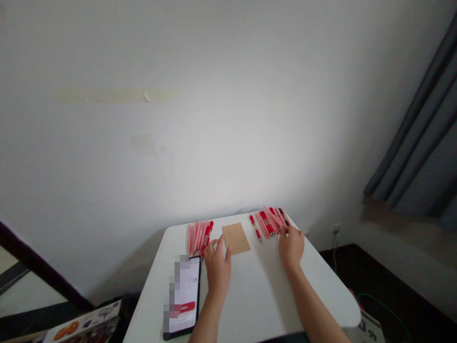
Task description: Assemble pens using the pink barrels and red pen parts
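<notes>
My left hand (217, 264), fingers spread and holding nothing, hovers by the left edge of a brown card or small notebook (237, 239) on the white table. To its left lies a row of pink and red pens (197, 237). My right hand (292, 245) is at the near end of a second, looser pile of pink, red and black pens (269, 223). Its fingertips are pinched at the end of a pink pen (282, 222); the grip is partly hidden. A single red pen (256, 229) lies slightly apart, left of that pile.
A phone (183, 295) with a lit screen lies at the table's left front. The white table (257, 290) has rounded corners and stands against a pale wall (228, 119). A grey curtain (421, 143) hangs at the right, and a printed box (85, 324) is at lower left.
</notes>
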A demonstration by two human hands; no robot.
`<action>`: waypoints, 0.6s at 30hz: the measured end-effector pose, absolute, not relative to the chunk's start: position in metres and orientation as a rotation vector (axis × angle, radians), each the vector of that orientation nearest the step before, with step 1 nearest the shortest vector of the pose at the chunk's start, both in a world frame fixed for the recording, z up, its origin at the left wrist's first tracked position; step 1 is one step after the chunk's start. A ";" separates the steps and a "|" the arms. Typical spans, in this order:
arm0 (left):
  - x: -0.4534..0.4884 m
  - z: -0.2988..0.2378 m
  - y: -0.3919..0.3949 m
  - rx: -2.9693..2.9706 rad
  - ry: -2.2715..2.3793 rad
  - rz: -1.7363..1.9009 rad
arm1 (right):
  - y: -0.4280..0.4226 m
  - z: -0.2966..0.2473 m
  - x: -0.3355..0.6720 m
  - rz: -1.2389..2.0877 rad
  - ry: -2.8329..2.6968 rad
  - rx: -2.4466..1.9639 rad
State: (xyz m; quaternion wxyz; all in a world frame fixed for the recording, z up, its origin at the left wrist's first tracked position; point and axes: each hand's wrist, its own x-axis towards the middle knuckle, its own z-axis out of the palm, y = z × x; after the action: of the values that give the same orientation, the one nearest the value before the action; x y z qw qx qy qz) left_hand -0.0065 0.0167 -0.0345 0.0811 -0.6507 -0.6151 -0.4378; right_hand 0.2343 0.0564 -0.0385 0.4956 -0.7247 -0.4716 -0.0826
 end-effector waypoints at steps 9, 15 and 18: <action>-0.007 -0.035 0.016 -1.969 -1.872 -1.269 | 0.056 -0.034 0.233 -0.222 -1.137 -1.904; -0.007 -0.035 0.015 -1.972 -1.867 -1.253 | 0.053 -0.034 0.232 -0.244 -1.176 -1.967; -0.006 -0.034 0.015 -1.963 -1.861 -1.247 | 0.051 -0.035 0.232 -0.277 -1.188 -1.961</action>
State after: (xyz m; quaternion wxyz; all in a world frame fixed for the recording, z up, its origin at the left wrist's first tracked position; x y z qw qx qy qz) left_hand -0.0059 0.0152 -0.0345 0.0813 -0.6567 -0.6228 -0.4174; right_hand 0.2323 0.0508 -0.0349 0.4041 -0.7767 -0.4706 -0.1099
